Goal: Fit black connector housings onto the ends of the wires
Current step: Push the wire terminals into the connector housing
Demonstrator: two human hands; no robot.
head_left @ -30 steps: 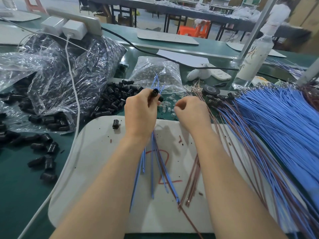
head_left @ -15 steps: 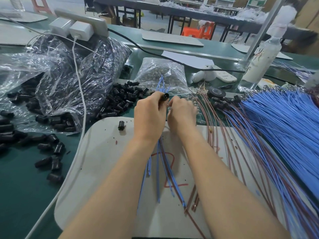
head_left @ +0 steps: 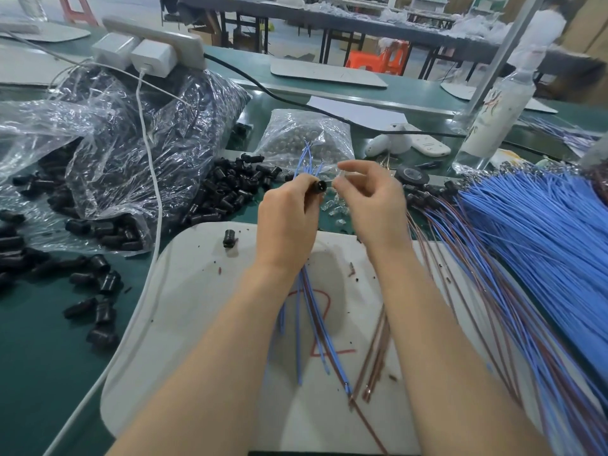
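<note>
Hands just parted: left hand (head_left: 289,222) grips black cylindrical connector housing (head_left: 319,185) and thin blue wires (head_left: 307,161); right hand (head_left: 371,205), at its 3 o'clock, half-curled, hold unclear, suggesting a wire seated.

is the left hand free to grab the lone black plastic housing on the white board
Probably not: nothing blocks the lone black housing, but the left hand grips a second black housing and blue wires.

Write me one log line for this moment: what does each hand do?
left hand: holds black housing with blue wires | right hand: beside housing, fingers curled, pinched item unclear
</note>
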